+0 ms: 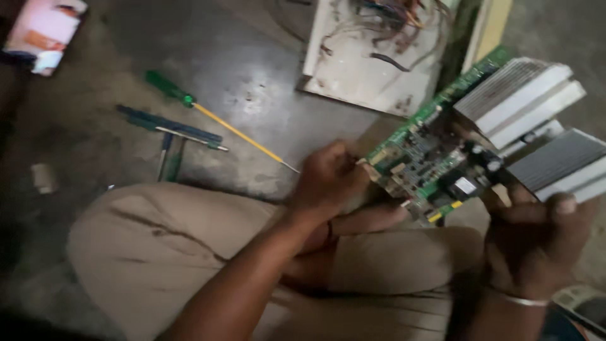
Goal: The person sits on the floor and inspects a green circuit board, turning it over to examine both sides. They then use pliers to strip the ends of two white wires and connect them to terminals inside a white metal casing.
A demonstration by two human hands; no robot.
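- White open casing on the floor, upper middle of view: holds a tangle of coloured wires; inner panel stained, a dark cable lying across it.
- Green circuit board held up in the air between both hands, above the person's lap, tilted so its far end rises to the upper right.
- Board face crowded with small parts: dark round capacitors, a black block with a white label, yellow markings at the near edge.
- Two ribbed grey-white heat sinks are fixed along the board's right side, one above the other.
- Left hand: fingers curled and pinched onto the board's near left corner.
- Right hand: fingers wrapped under the lower heat sink, thumb on top; metal bangle on the wrist.
- Person sits with knees bent, tan trousers.
- Floor, grey concrete, left: green-handled screwdriver with yellow shaft, tip pointing at the left hand; dark pliers-like tool just beside it.
- Picture blurred; fine board detail unclear.
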